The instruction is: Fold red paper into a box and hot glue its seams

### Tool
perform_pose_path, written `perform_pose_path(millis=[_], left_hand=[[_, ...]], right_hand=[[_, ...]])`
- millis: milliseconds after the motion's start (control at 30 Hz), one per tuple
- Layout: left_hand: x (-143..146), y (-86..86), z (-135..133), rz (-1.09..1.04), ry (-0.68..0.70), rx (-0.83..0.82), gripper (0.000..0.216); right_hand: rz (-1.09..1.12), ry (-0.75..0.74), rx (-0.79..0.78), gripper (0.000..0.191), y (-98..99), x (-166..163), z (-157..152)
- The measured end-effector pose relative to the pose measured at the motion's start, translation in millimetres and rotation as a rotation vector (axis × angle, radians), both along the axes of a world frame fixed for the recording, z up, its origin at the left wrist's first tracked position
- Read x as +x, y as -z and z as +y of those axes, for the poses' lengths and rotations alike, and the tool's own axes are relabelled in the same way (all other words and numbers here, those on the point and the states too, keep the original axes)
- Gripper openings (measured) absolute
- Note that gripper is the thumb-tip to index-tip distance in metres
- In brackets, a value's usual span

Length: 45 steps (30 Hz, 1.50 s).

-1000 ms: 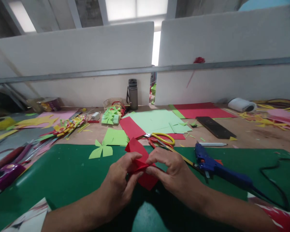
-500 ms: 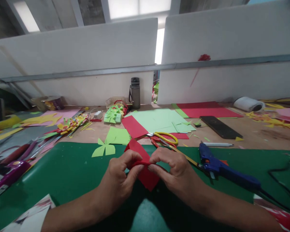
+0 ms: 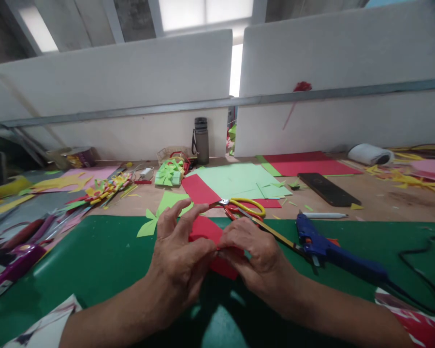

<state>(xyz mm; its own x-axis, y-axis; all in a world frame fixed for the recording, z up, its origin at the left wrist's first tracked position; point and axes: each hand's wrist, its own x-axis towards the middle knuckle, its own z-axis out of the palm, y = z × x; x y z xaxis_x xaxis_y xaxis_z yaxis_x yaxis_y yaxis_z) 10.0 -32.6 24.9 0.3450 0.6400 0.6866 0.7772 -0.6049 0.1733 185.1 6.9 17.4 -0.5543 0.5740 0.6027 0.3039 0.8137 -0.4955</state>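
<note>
A folded piece of red paper (image 3: 206,229) is held over the green cutting mat (image 3: 101,256) between both hands. My left hand (image 3: 179,258) pinches it with thumb and one finger while the other fingers fan upward. My right hand (image 3: 252,253) is curled with its fingertips pressed on the paper's fold. Part of the paper is hidden under the hands.
Yellow-handled scissors (image 3: 244,207) and a blue glue gun (image 3: 331,249) lie right of the hands, its cable trailing right. Light green sheets (image 3: 239,179), a red sheet (image 3: 199,188), a green cut-out (image 3: 150,224), a phone (image 3: 328,189), a bottle (image 3: 201,140) and scraps cover the table.
My left hand has lifted and spread its upper fingers while still pinching the red paper. The paper is pressed flatter and lower between the hands.
</note>
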Motion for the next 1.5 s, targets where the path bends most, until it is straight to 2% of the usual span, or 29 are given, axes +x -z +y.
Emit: perform_pose_path(millis=[133, 333, 600, 833, 933, 1033, 1100, 1167, 1200, 1267, 1333, 1433, 1500], left_hand=[[0, 2.7, 1, -0.025, 0.061, 0.022, 0.020], [-2, 2.4, 3, -0.084, 0.146, 0.005, 0.020], [-2, 5.1, 5, -0.074, 0.155, -0.040, 0.023], [1, 8.1, 3, -0.095, 0.176, -0.070, 0.023], [-2, 1.7, 3, -0.163, 0.182, -0.133, 0.021], [-13, -11.2, 9, -0.346, 0.129, -0.214, 0.022], [-23, -18.1, 15, -0.465, 0.016, -0.281, 0.030], [-32, -19.1, 22, -0.584, -0.051, -0.418, 0.034], [-35, -16.9, 24, -0.657, -0.038, -0.543, 0.037], [-37, -8.0, 27, -0.817, 0.064, -0.810, 0.042], [-35, 3.8, 27, -0.934, 0.184, -1.017, 0.042], [-29, 19.0, 25, -1.018, 0.301, -1.199, 0.036], [-26, 25.2, 26, -1.047, 0.263, -1.258, 0.033]], right_hand=[[-0.066, -0.011, 0.067, 0.014, -3.5, 2, 0], [-0.093, -0.004, 0.063, 0.013, -4.0, 4, 0], [-0.073, 0.022, 0.099, 0.014, 1.7, 1, 0], [-0.066, -0.018, 0.104, 0.017, 1.7, 2, 0], [-0.010, -0.022, -0.067, 0.014, -4.4, 4, 0], [0.129, 0.033, -0.453, 0.016, -11.5, 7, 3], [0.268, 0.047, -0.742, 0.021, -14.2, 8, 6], [0.407, 0.038, -0.968, 0.027, -13.6, 8, 9], [0.456, 0.041, -1.042, 0.029, -12.0, 8, 10], [0.504, 0.074, -1.116, 0.033, -6.9, 6, 11], [0.500, 0.109, -1.118, 0.036, -0.6, 4, 13], [0.446, 0.134, -1.088, 0.039, 8.1, 2, 15], [0.397, 0.135, -1.068, 0.039, 13.0, 1, 17]])
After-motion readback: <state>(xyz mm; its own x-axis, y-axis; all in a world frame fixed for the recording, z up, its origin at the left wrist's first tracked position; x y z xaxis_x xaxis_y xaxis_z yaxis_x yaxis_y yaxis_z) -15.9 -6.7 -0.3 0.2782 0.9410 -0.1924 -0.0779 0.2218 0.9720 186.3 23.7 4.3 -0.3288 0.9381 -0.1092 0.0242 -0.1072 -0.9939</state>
